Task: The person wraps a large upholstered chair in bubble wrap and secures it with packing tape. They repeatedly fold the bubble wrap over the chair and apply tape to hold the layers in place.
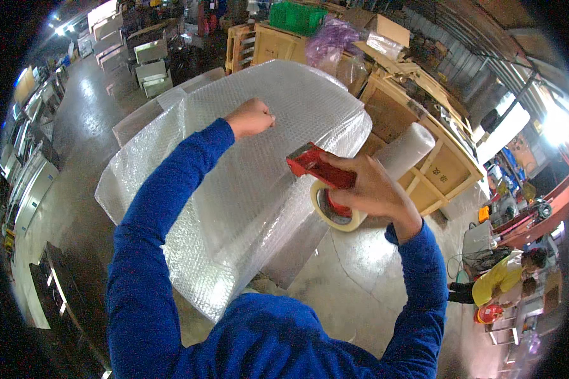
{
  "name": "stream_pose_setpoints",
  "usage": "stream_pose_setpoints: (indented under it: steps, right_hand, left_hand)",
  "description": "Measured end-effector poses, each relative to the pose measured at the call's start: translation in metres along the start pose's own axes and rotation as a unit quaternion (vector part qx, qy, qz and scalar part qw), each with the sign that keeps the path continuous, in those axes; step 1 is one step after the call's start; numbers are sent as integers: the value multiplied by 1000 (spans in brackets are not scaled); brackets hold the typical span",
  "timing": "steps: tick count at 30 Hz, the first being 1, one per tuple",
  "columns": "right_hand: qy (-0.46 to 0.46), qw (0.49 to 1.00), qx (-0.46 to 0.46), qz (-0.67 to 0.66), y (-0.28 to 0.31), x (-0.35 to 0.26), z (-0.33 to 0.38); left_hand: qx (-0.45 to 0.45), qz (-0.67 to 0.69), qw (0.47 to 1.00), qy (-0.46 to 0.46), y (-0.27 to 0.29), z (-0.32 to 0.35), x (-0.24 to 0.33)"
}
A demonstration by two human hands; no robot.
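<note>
While reading from the left, note a large sheet of bubble wrap (234,164) draped over a broad piece, presumably for cushioning; cannot identify the contents or the support beneath. Spread out to the left corner and down to the near corner, creased along the left side.

Above the sheet, between middle and far edge: left hand (251,118), closed into a fist. Cannot make out any tape or film pinched inside.

Over the right edge: right hand (376,183), gripping a red tape dispenser (313,165), front end toward the left hand. Held by the frame, probably to leave the roll of pale tape (354,222) below free to turn.

Surroundings, again from the left: pale panels (31,180), well apart across the floor (82,151). Beyond the far edge: green plastic crate (297,17), purple film (332,38), open cardboard box (389,30). Just beyond the right edge: bubble wrap roll (406,151), partly hidden by the right hand, beside a large wooden crate (433,165); likely to hinder access round the far right corner. Farther right: person in a yellow top (496,281), well apart.
</note>
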State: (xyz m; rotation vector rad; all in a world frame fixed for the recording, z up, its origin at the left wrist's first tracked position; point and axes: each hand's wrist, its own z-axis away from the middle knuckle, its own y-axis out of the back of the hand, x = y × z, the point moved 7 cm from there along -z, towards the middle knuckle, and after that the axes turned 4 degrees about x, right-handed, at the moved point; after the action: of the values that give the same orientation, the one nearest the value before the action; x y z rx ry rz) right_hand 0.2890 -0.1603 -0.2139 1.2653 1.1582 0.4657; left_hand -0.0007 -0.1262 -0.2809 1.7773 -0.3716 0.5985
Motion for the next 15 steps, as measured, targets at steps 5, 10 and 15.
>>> stream_pose_setpoints:
  steps: [5, 10, 15]
  right_hand:
    - [13, 996, -90, -3, 0, -1, -52]
    - [25, 990, -137, 38, -11, -1, -54]
    - [17, 992, -121, 20, -9, -3, -38]
  left_hand:
    - [108, -254, 958, 82, -12, 22, -2]
    - [220, -223, 949, -42, -19, 53, 7]
    - [73, -196, 974, -85, -39, 48, -14]
